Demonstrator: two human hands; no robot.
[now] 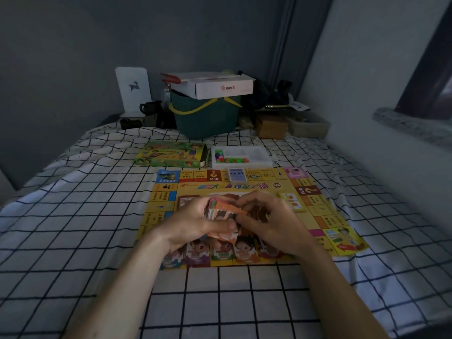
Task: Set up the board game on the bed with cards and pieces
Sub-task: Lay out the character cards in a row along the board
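A yellow game board [325, 211] lies flat on the checked bed sheet [97, 216]. Above its middle my left hand [193, 223] grips a stack of colourful cards [222, 211]. My right hand [266, 223] pinches the orange cards at the stack's right side. A row of paper money piles [220, 250] lies along the board's near edge, partly hidden by my hands. A blue-backed card deck [237, 174] rests on the far edge and a yellow card deck [292, 201] at the right. The white tray [259, 157] holding coloured pieces sits beyond the board.
The green game box [171, 155] lies left of the tray. A dark green basket [205, 116] with a white carton on top stands at the bed's head among cups and small boxes. A wall and stone sill [411, 123] run along the right.
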